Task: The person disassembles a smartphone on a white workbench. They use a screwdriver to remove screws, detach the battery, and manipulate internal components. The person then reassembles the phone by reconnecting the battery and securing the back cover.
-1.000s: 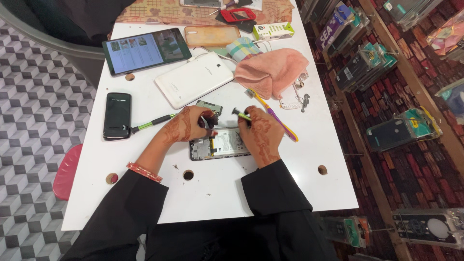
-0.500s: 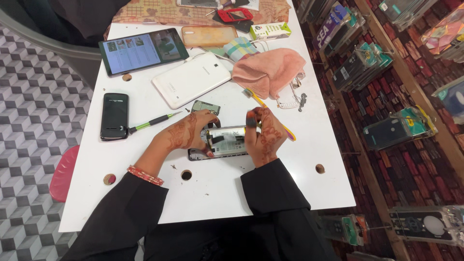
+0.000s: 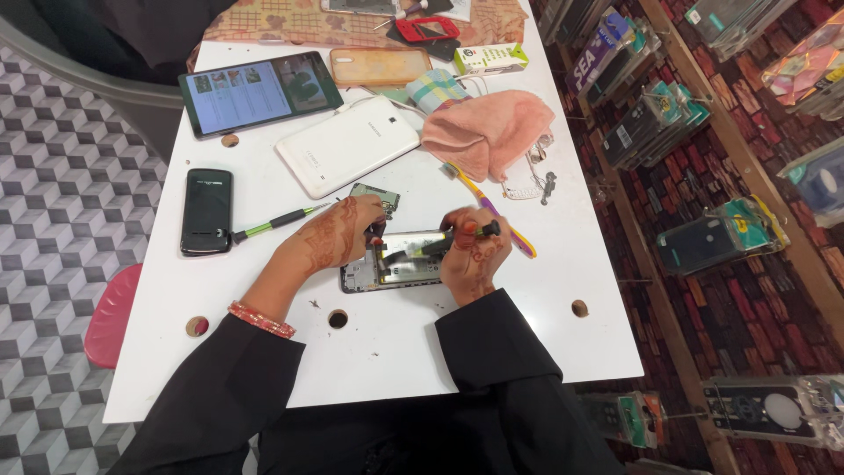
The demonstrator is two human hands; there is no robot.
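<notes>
— Phone point(image 3: 396, 264), opened and back-up, lies on the white table point(image 3: 492, 352) near its front edge, and we have both hands on it. Where do they sit?

— Our left hand point(image 3: 338, 236) presses on the phone's left end, fingers curled down over its top corner. Our right hand point(image 3: 475, 251) is closed around a small screwdriver point(image 3: 453, 242) with a black handle, its tip slanting down onto the phone's exposed inside.

— What do we see around it?

— Just above the left hand rests a small green circuit board point(image 3: 376, 195). To the left we note a green-handled tool point(image 3: 274, 223), its end touching a black phone point(image 3: 207, 211). Farther up are a white tablet point(image 3: 348, 145) face down and a dark tablet point(image 3: 260, 91) with its screen lit. To the right we see a pink cloth point(image 3: 491, 130) bunched up, and a yellow and purple toothbrush point(image 3: 492, 211) running out from under it, passing just behind our right hand.

— And beyond that?

— An orange phone case point(image 3: 380, 66) at the far edge, near a small green and white box point(image 3: 491, 59).
</notes>
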